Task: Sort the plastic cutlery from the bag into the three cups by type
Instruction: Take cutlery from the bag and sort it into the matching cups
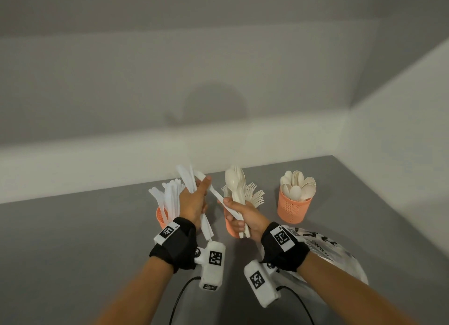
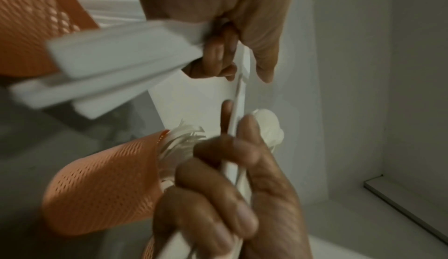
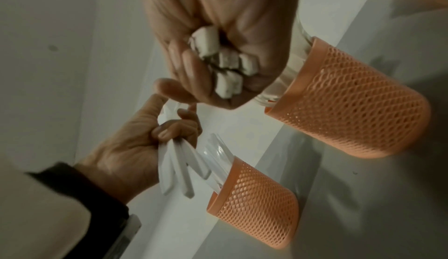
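My left hand grips a fan of white plastic knives above the left orange mesh cup, which holds more knives. My right hand grips a bundle of cream spoons in front of the middle cup, where forks stand. One white knife spans between the hands, pinched at both ends. The right cup is full of spoons. In the right wrist view the spoon handle ends poke out of my fist. In the left wrist view the knife handles stick out of my left hand.
The white printed plastic bag lies flat on the grey table under my right forearm. A white wall runs close behind the cups and along the right side. Cables trail from the wrist cameras toward the near table edge.
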Tool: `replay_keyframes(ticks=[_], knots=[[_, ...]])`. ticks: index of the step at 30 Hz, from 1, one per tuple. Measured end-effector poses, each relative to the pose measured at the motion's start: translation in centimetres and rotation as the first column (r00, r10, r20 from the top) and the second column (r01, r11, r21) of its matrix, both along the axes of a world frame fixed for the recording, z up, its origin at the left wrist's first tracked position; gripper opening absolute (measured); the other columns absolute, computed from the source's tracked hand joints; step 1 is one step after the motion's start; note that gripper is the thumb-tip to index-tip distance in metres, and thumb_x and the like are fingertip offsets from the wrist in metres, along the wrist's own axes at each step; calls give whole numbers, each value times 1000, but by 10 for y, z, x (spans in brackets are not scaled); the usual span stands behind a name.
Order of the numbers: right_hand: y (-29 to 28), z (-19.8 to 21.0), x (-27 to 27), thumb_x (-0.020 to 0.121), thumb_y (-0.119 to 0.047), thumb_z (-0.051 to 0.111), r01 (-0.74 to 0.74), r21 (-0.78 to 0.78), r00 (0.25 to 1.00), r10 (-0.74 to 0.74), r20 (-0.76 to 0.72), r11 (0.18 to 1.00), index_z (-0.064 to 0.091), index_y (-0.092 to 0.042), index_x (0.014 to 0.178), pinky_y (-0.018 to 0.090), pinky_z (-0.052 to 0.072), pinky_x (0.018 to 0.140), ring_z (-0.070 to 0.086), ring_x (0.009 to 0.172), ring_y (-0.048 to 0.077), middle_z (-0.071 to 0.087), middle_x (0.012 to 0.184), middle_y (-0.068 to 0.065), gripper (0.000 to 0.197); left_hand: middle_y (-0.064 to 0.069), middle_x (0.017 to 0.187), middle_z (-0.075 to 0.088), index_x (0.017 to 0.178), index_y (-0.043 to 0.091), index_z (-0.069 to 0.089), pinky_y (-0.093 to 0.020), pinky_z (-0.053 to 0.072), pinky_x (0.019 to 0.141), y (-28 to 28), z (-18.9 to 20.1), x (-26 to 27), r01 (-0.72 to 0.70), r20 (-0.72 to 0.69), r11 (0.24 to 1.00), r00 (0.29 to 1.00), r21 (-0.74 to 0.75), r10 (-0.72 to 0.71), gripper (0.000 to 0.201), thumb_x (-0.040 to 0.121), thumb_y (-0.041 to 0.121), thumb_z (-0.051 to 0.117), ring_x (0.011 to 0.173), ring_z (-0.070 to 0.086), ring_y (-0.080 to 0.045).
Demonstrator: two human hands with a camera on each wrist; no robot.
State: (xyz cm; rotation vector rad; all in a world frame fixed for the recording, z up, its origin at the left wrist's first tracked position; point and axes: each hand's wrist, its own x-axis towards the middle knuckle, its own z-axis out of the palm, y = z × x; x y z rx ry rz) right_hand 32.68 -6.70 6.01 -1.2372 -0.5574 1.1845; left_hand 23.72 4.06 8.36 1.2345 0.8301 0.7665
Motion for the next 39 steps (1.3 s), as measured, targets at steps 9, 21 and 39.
replay_keyframes(ticks=[9, 21, 39], knots=[[6, -7, -5, 94, -34, 51, -8, -49, 997, 11, 75, 999, 60, -14, 89, 15, 31, 34, 38, 31, 6, 66, 62, 5, 22, -1, 58, 49, 66, 14, 52, -29, 42, 52, -4, -5, 5, -136, 9, 987, 990, -81, 138, 39, 94, 40, 47, 44, 44, -13], [10, -21, 3, 94, -36, 51, 68, -97, 994, -59, 90, 993, 58, -13, 81, 14, 21, 33, 26, 29, 3, 32, 39, -9, 28, 3, 37, 41, 67, 9, 46, -26, 37, 51, 63, 19, -26, -431, 53, 902, 901, -4, 431, 38, 85, 38, 61, 35, 37, -11], [23, -14, 7, 96, -30, 45, 89, -124, 996, -91, -8, 988, 47, -14, 71, 14, 21, 30, 22, 27, 3, 28, 36, -8, 30, -1, 61, 55, 67, 9, 53, -16, 42, 57, 62, -35, -22, -344, -53, 881, 923, 323, 380, 27, 80, 23, 72, 48, 54, 1]])
